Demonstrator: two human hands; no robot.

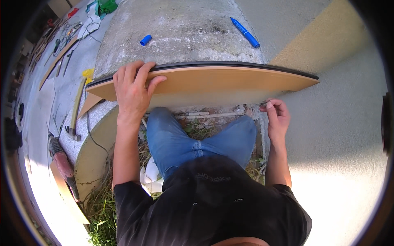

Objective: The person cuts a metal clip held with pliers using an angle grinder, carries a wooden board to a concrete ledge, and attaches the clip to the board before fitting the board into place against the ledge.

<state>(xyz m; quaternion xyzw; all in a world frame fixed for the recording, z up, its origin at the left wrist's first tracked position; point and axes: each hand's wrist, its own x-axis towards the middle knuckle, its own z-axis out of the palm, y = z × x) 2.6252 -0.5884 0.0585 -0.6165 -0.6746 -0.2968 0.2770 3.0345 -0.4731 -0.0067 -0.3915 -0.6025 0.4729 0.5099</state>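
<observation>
While the left hand (137, 84) hooks its fingers over the black edge of the board (213, 78), thumb against the brown face, the right hand (278, 115) sits right of centre, thumb and fingers closed in a pinch on a small item (263, 105), too small to name. And the board? Across the upper middle of the frame, hand-steadied, no fastening in view! So far, the marker (245, 33) lies uncapped at upper right, its cap (145, 39) well apart at upper left on the ledge (176, 24); recapping looks undone, the board looks unfixed, and whether any line is drawn can't be told. Now its lie: long axis running left to right, bowed in this view, right end tapering off, black edge toward the top, brown face toward the knees (161, 119). Further out, at left: a hammer (76, 106), a power tool (63, 162).
</observation>
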